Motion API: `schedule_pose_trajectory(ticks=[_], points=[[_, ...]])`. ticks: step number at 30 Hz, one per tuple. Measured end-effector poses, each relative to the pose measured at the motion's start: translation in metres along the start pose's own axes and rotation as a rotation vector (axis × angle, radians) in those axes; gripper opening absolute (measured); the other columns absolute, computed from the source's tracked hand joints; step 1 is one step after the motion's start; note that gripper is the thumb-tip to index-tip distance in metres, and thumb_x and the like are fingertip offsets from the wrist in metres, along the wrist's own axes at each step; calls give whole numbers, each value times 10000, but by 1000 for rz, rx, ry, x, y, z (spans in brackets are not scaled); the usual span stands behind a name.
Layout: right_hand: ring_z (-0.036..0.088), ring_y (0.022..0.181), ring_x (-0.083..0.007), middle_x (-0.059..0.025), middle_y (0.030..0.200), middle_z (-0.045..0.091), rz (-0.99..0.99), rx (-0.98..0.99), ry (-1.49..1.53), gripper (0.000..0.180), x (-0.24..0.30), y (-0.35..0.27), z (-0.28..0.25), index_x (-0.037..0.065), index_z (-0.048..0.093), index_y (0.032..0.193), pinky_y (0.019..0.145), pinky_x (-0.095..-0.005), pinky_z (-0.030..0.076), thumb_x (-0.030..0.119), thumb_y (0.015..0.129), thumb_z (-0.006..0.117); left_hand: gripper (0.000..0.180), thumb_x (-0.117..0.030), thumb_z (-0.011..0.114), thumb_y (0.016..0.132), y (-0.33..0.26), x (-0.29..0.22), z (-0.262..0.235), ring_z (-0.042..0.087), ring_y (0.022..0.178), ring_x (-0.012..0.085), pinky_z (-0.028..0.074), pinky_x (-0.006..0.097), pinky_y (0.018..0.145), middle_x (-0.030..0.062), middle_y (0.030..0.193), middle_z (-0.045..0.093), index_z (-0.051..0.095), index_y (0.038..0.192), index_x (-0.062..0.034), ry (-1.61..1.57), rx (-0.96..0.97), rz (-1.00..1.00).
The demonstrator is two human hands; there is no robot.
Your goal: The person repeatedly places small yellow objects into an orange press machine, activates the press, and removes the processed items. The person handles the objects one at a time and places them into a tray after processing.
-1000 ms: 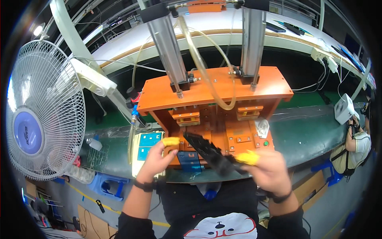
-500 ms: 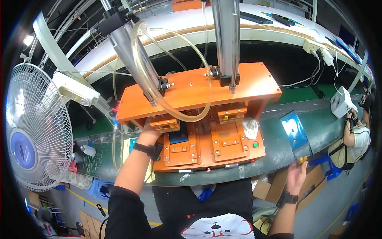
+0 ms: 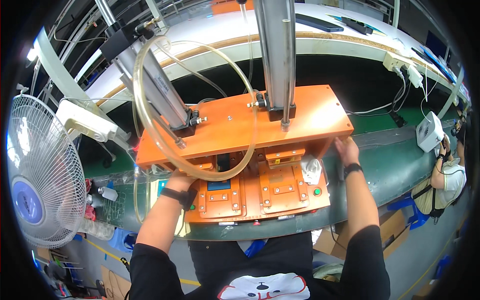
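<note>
My left hand (image 3: 183, 181) reaches under the left side of an orange two-station press (image 3: 240, 120). Its fingers are hidden beneath the press head and behind a clear looped hose (image 3: 145, 107). Close by, a blue panel (image 3: 218, 185) lies in the left fixture (image 3: 220, 201), with a dark piece (image 3: 223, 161) behind it. At the press's right end is my right hand (image 3: 346, 150), against the edge of the orange frame. Its fingertips are partly hidden by the frame, and whether it holds anything cannot be made out. A white crumpled cloth (image 3: 311, 171) sits beside the right fixture (image 3: 284, 189).
A caged fan (image 3: 45, 175) stands at the left. A small white fan (image 3: 429, 131) is on the green bench (image 3: 395, 165) at the right, near another person (image 3: 445, 172). Cables hang from a power strip (image 3: 400, 65). Cardboard boxes (image 3: 392, 227) lie below the bench.
My right hand has swung from the bench's front right edge up to the press's right end. The glossy blue panel it held is out of sight. The view has shifted slightly.
</note>
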State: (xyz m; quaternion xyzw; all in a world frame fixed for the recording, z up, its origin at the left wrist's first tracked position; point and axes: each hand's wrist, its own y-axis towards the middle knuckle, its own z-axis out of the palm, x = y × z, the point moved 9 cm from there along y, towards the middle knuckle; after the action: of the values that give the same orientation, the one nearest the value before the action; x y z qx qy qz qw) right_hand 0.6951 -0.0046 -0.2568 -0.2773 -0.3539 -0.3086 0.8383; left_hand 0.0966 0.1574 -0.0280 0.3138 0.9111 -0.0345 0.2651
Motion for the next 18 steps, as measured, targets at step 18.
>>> schedule_pose_trajectory(ticks=[18], points=[[715,1070,-312,-185,1164,692,-691,78,-2067,309,-10,47,103,-8,618,1276,904,-375,590,140,1013,683,540,-176,813,868,-131,-60,6,464,1406,466,381,510,1193,258,1461,526,651,1350,5,41,-31,134]])
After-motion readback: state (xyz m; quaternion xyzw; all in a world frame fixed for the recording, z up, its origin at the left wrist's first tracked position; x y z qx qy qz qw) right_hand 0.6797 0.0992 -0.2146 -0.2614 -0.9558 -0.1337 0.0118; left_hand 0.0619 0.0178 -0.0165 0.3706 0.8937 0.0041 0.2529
